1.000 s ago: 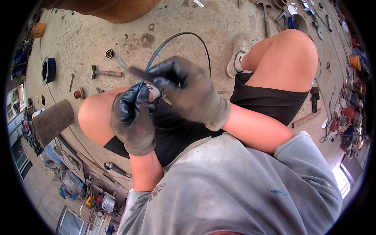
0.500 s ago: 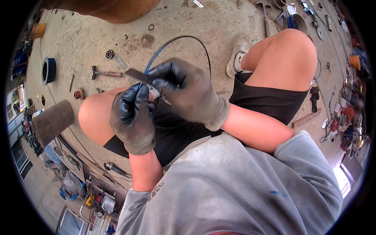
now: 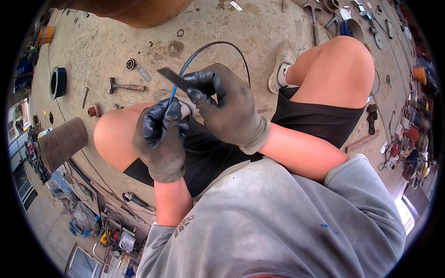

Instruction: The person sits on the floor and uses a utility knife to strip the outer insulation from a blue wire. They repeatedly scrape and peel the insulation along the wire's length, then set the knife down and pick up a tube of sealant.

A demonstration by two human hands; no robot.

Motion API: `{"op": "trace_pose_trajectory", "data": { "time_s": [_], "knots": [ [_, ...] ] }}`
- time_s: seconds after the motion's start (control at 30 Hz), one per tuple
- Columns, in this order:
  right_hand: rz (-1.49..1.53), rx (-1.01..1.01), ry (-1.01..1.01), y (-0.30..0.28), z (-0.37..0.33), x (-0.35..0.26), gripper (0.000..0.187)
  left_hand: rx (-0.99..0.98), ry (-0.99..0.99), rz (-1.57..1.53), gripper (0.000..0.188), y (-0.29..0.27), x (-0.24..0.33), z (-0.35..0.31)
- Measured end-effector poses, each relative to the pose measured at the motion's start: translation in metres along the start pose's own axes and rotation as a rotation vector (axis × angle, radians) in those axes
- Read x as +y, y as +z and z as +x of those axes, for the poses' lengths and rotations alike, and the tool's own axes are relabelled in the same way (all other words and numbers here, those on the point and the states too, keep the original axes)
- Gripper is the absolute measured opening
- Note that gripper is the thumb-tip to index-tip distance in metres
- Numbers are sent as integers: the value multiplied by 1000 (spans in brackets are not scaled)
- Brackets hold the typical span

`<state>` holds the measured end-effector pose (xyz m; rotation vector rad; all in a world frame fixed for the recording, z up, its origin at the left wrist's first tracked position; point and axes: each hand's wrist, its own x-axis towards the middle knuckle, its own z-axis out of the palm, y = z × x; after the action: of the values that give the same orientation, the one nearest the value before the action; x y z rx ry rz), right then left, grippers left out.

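Both of my hands wear grey-brown gloves with dark, shiny fingers. Over my left thigh, my left hand [image 3: 162, 132] pinches a thin cable [image 3: 220, 42], blue near the fingers and darker farther along. From there the cable rises, arcs to the right and drops behind my right hand [image 3: 227, 111]. Between the thumb and fingers of that hand is a flat dark metal blade [image 3: 169, 78], its squared end pointing up and left. The blade crosses the blue stretch of cable just above my left fingertips; whether they touch I cannot tell. The cable's near end is hidden in the left glove.
On the concrete lie a hammer [image 3: 130, 87], a bearing [image 3: 131, 64], a black ring [image 3: 57, 82] and an angle grinder [image 3: 134, 199]. A rusty rounded body [image 3: 139, 14] stands ahead, a brown cylinder [image 3: 62, 143] at left. Tools and parts crowd the far right.
My right hand has shifted slightly, and the blade's tip has moved up and right. More blue cable shows between the hands. The left hand has barely moved and keeps its pinch.
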<state>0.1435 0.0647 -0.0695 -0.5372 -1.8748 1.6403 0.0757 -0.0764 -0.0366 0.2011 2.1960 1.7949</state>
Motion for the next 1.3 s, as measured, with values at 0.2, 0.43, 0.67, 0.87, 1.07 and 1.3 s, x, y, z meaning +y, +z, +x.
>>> {"op": "trace_pose_trajectory", "data": {
  "time_s": [0.2, 0.43, 0.67, 0.87, 1.07, 1.3],
  "knots": [
    [-78, -50, -109, 2, -2, -2, 20, 49, -46, -17, 20, 3, 3, -1],
    [133, -79, 208, 0, 4, 0, 17, 17, -34, -33, 14, -2, -2, -1],
    [91, -122, 219, -6, 4, -2, 15, 11, -29, -7, 12, -2, -2, -1],
    [143, -153, 276, -8, 6, -7, 15, 29, -43, -15, 12, -1, 0, 0],
    [157, -171, 228, -4, 3, -2, 16, 16, 16, 27, 20, -1, -2, 0],
    [139, -127, 225, -10, 10, -1, 15, -4, 2, -9, 12, -3, -3, -1]
  ]
}}
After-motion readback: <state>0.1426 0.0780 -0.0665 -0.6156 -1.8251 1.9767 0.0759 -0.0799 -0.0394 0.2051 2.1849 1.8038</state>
